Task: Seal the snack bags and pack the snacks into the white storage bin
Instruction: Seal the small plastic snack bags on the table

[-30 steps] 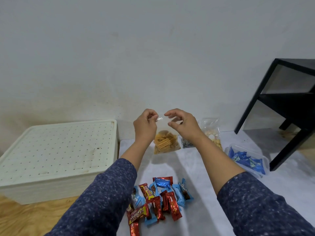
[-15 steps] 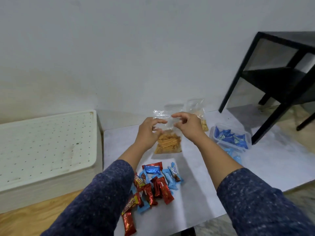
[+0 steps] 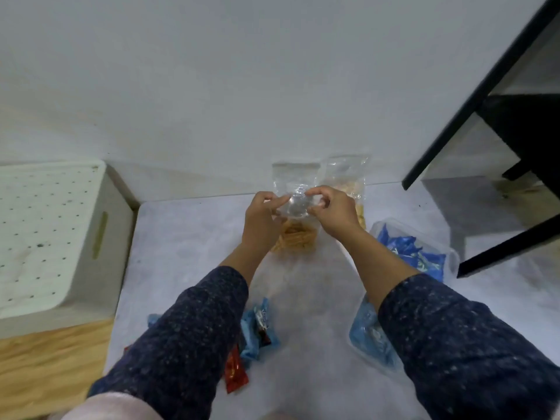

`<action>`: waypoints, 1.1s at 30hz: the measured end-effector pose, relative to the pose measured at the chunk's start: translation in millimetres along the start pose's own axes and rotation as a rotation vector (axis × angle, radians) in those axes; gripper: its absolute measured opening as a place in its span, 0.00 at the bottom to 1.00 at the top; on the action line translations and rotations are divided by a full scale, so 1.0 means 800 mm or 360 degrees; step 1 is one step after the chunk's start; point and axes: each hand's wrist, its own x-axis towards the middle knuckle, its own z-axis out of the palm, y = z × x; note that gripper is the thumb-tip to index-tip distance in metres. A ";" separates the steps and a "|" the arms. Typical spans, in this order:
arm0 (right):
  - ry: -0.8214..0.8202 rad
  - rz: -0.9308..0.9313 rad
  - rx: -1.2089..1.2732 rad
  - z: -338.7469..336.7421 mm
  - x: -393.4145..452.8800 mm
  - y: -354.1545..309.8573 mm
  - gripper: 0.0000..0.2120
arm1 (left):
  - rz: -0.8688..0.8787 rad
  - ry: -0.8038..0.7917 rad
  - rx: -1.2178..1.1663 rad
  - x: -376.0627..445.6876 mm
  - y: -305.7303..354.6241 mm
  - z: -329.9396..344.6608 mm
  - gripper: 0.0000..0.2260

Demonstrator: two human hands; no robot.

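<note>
A clear snack bag [image 3: 295,234] with orange stick snacks stands on the grey mat near the wall. My left hand [image 3: 262,218] and my right hand [image 3: 331,209] both pinch the bag's crumpled clear top between them. A second clear bag [image 3: 348,180] of pale snacks stands just behind my right hand, partly hidden. The white storage bin [image 3: 60,237] with its perforated lid on sits at the left, beside the mat. Red and blue wrapped candies [image 3: 256,334] lie near me, mostly under my left sleeve.
A clear tub of blue packets [image 3: 418,253] sits at the right of the mat, and another blue-packet tub [image 3: 368,334] lies under my right forearm. A black table frame [image 3: 472,110] stands at the far right. Wooden floor [image 3: 51,359] shows at the left.
The view has tipped down and shifted left. My hands have drawn closer together on the bag's top, which now looks bunched between my fingers. The bag stays on the mat.
</note>
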 end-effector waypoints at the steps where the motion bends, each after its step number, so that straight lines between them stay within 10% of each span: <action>1: -0.0017 -0.0015 -0.0008 -0.002 0.013 0.005 0.16 | -0.0015 -0.0002 0.0018 0.007 -0.003 0.009 0.19; 15: -0.0276 -0.0284 -0.0393 -0.027 0.098 0.011 0.19 | -0.0338 -0.0158 0.0322 0.066 0.018 0.022 0.22; 33: -0.0397 -0.0503 -0.1135 -0.017 -0.036 -0.131 0.22 | -0.0531 0.0137 0.1196 -0.071 0.045 -0.210 0.25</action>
